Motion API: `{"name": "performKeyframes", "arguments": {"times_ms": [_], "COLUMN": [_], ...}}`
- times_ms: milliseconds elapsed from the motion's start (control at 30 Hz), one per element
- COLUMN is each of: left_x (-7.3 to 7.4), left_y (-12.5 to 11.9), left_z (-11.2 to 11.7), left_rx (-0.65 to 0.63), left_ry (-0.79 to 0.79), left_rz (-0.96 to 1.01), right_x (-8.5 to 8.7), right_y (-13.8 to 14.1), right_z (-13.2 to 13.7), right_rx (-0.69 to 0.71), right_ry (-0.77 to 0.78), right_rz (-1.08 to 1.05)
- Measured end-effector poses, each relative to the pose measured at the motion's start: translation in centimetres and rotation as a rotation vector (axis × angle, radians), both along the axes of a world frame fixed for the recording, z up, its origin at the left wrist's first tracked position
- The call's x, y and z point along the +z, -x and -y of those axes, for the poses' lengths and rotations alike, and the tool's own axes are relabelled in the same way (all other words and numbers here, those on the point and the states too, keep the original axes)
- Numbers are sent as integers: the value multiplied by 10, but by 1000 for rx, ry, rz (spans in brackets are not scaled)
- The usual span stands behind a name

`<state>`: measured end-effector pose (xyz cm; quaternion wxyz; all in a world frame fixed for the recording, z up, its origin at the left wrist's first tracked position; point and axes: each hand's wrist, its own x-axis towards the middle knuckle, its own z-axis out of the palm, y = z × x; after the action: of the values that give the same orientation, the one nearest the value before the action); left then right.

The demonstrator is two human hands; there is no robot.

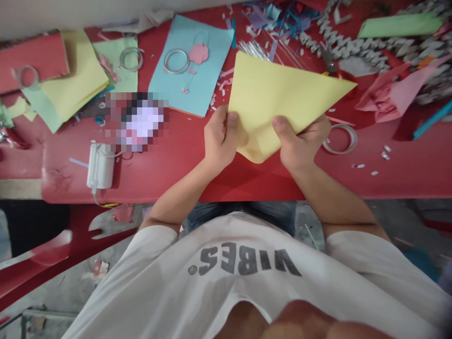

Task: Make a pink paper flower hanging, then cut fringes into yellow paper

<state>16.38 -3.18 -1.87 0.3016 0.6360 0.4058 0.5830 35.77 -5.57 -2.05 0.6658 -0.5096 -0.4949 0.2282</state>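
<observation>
A yellow paper sheet [278,94], folded into a triangle, is held just above the red table [388,183]. My left hand [219,141] pinches its near left edge, thumb on top of the paper. My right hand [300,143] grips the near right part, thumb pressed on the paper and fingers curled beneath it. The two hands are close together at the sheet's lower corner. Its far point reaches right toward the scraps.
A light blue sheet [192,61] with a tape ring [175,61] and pink flower cut-out lies behind left. Yellow and green sheets [77,75] lie far left. A white charger [100,165] sits near the front edge. Another tape ring [341,139] lies right. Paper scraps and a chain [353,44] fill the back right.
</observation>
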Motion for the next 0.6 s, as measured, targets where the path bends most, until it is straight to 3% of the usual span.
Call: {"name": "performKeyframes", "arguments": {"times_ms": [300, 600], "left_x": [3, -2], "left_y": [3, 3], "left_z": [0, -5], "left_rx": [-42, -7], "left_ry": [-58, -85], "left_rz": [-26, -33], "right_x": [15, 12], "right_y": [6, 7], "right_z": [18, 24], "right_rx": [-77, -27], "right_ry": [-77, -70], "right_rz": [104, 131]}}
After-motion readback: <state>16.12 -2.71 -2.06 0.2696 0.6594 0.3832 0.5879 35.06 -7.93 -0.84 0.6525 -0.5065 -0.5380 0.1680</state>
